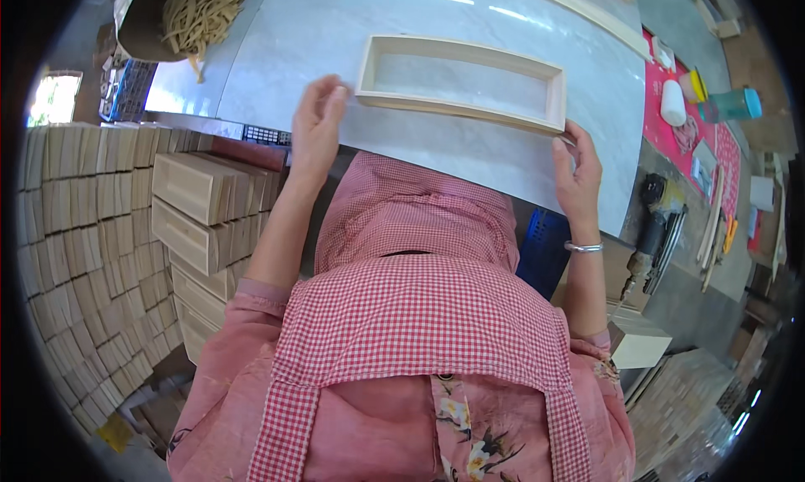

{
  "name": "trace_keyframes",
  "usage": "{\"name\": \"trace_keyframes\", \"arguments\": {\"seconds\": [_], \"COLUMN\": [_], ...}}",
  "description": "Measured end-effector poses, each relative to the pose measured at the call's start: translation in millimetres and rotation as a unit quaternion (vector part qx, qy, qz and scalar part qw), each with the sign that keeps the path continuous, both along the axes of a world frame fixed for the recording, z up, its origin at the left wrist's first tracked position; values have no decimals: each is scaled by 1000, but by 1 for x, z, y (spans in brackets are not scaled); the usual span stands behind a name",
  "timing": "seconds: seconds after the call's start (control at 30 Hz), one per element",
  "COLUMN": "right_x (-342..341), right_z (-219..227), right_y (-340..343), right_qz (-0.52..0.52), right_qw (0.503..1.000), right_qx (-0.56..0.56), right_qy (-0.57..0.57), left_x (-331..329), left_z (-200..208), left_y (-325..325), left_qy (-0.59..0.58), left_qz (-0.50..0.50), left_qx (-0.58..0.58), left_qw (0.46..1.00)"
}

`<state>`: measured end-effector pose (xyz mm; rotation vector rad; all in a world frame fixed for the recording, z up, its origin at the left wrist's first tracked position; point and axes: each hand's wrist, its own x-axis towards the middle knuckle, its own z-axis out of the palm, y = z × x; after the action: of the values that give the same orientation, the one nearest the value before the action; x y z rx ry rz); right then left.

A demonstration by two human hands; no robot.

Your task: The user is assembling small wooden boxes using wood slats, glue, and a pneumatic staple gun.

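A long, shallow rectangular frame of pale wood (461, 109) lies on the grey-white marbled tabletop (277, 63); the tabletop shows through its middle. Just off its left end is my left hand (317, 134), fingers loosely bent, with a small gap to the wood and nothing seen in its grasp. My right hand (579, 178), with a silver bangle at the wrist, is at the frame's near right corner. Its thumb and fingers are apart, and the fingertips appear to touch that corner.
Stacked wooden boxes (189, 184) and piled wood pieces (80, 230) stand at left. A container of tan strips (201, 17) sits at far left. At right are a power drill (644, 247), a white bottle (672, 103) and a teal cup (729, 105). Wooden strips (587, 12) lie along the far edge.
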<state>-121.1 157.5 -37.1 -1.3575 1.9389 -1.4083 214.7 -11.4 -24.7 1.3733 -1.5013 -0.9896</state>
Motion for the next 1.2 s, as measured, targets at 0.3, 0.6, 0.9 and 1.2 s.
{"name": "trace_keyframes", "arguments": {"seconds": [0.3, 0.6, 0.9, 1.2], "right_x": [4, 1, -15, -30], "right_z": [58, 64, 69, 38], "right_y": [-28, -23, -33, -58], "right_qz": [-5, -17, -64, -84], "right_qw": [993, 998, 987, 986], "right_qx": [-67, -47, 100, 142], "right_qy": [98, 44, 112, -12], "left_x": [-2, -3, -7, -16], "left_z": [36, 60, 64, 33], "left_y": [-8, -17, -44, -74], "left_qy": [92, 82, 44, 35], "left_qz": [-96, -171, -202, -194], "left_qx": [45, 18, 175, 256], "left_qw": [990, 982, 963, 946]}}
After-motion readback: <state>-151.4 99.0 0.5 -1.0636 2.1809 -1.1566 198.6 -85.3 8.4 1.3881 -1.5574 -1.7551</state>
